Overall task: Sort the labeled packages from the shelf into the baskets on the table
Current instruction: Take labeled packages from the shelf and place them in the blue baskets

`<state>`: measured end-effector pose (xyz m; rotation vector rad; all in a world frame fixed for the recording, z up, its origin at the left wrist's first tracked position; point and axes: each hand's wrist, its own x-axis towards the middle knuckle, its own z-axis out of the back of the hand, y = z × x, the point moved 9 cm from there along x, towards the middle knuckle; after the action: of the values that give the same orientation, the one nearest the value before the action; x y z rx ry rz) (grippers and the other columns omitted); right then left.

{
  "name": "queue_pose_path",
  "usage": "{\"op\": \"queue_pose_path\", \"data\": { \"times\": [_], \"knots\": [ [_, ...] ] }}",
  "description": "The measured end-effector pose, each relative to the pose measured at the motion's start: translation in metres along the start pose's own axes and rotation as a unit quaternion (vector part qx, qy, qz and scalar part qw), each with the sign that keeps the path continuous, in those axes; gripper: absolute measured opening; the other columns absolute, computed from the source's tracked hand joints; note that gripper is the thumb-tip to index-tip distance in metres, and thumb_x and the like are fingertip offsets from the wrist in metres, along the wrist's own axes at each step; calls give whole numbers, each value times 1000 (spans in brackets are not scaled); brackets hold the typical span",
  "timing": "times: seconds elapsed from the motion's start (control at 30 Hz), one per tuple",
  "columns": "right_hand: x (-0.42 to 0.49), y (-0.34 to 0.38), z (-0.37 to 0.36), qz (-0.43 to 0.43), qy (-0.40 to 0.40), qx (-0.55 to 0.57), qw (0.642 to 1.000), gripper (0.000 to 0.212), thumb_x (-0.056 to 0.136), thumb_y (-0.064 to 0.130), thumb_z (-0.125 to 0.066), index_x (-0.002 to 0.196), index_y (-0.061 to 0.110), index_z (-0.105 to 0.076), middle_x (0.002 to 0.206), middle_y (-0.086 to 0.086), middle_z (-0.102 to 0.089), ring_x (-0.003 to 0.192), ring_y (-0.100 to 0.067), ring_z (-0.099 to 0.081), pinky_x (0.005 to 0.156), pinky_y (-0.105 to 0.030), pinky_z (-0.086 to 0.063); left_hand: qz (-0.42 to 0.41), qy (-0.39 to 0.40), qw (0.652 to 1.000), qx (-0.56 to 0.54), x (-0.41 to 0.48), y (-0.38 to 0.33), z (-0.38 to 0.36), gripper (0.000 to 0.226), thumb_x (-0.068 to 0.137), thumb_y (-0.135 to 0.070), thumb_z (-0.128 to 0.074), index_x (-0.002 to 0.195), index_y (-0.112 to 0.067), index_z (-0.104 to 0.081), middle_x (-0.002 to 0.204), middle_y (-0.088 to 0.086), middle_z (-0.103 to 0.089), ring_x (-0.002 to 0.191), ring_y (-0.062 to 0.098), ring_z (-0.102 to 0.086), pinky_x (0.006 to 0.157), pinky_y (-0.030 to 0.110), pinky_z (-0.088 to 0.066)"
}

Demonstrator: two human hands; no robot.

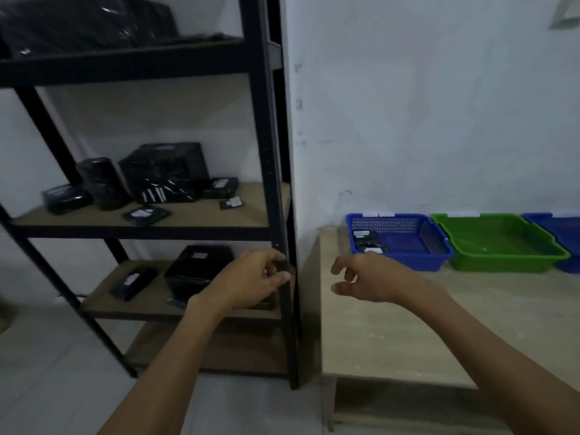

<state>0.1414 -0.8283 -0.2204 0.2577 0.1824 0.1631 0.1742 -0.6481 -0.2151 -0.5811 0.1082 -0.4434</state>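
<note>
Black wrapped packages with white labels lie on a black metal shelf (270,152) at the left. Several sit on the middle board, among them a big box (166,174), a cylinder (103,183) and a flat packet (146,214). The lower board holds a box (197,268) and a long packet (133,282). On the table (392,334) stand a blue basket (405,243) with two labeled packages (368,243) inside, a green basket (499,246) and another blue basket (561,237). My left hand (248,281) is loosely curled with its fingertips at the shelf's front post, holding nothing. My right hand (367,277) hovers open above the table's left end.
The shelf's front right post stands right next to the table's left edge. More black wrapped goods (81,23) fill the top board. The bottom board (213,350) is bare. A white wall runs behind the baskets, and a pale tiled floor (47,372) lies below.
</note>
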Motion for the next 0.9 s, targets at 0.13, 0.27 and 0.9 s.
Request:
{"op": "queue_pose_path", "data": {
  "times": [0.13,0.27,0.9],
  "knots": [
    [-24,85,0,14,-30,2,999,38,90,45,-57,124,29,-52,115,4,-63,95,-12,-58,82,-26,-46,-26,-12,999,16,-65,31,49,29,92,-37,-58,120,-30,-56,95,-13,-61,85,0,-58,77,23,-51],
    [-37,165,-3,34,-54,-2,998,41,90,45,-58,126,29,-49,113,3,-61,96,-12,-58,86,-29,-49,-21,-29,999,17,-111,63,96,39,91,-39,-58,129,-31,-50,96,-13,-60,87,-1,-58,83,26,-50],
    [106,326,109,115,-147,-87,979,39,89,46,-56,125,34,-49,119,8,-60,102,-11,-57,87,-31,-50,-67,-121,986,88,-63,146,313,44,90,-44,-58,130,-27,-52,99,-12,-63,89,3,-59,83,28,-52]
  ]
}}
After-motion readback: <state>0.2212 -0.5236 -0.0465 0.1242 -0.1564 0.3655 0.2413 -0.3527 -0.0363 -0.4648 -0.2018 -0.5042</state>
